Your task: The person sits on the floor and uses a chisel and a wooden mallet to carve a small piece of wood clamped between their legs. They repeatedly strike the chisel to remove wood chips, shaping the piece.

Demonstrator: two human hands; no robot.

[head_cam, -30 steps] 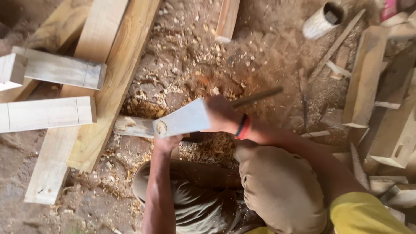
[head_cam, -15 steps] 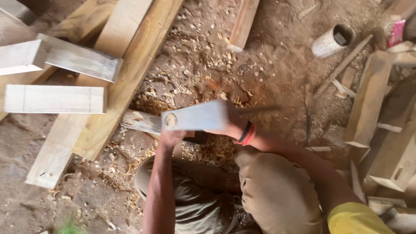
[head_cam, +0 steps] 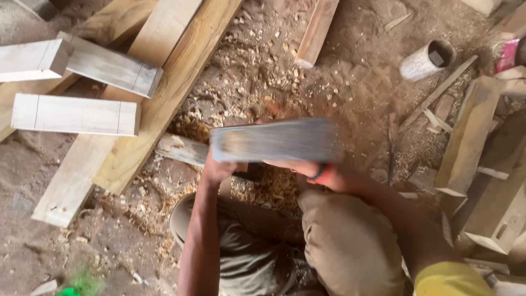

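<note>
A blurred flat blade (head_cam: 274, 141) is gripped by the right hand (head_cam: 296, 164). A short wood piece (head_cam: 181, 149) on the dirt floor (head_cam: 361, 87) is clasped by the left hand (head_cam: 216, 171). Planks (head_cam: 164, 82) and shavings (head_cam: 274, 189) are noted alongside.

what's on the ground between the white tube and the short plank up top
In the head view, only dirt strewn with wood chips lies between the white tube and the short plank.

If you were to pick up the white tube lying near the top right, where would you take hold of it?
Grip the white tube around its middle, coming from above. It lies tilted on the dirt floor with its open end up-right, and its round sides are free of the nearby wood strip.
</note>
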